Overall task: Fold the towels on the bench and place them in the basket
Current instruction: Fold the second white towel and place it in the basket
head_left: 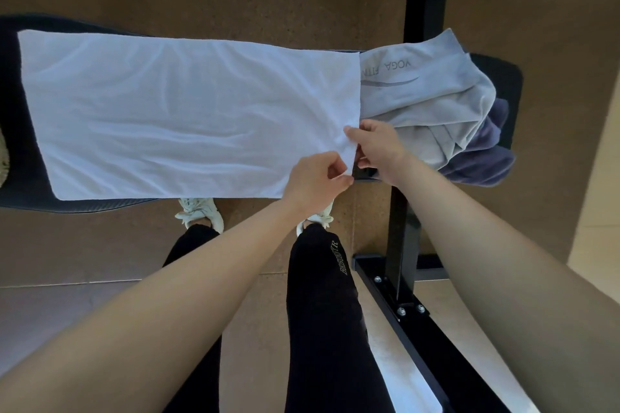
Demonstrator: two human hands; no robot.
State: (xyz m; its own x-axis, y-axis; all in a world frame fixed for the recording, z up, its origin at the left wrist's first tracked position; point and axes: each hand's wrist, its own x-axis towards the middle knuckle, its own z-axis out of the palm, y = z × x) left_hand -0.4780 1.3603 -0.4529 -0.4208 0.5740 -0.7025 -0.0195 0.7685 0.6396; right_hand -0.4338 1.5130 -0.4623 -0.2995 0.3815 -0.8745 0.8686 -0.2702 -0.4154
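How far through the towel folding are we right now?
Done: nothing looks folded, and no basket is in view. In hand: the white towel lies spread flat on the black padded bench; the left hand and right hand both pinch its near right corner. Left: the crumpled grey printed towel and the dark purple towel beneath it wait at the bench's right end.

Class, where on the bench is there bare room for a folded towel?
Bare bench: a strip left of the white towel, a corner beyond the grey towel. Crowded right end: grey towel on purple towel, left hand and right hand pinching the white towel's corner.
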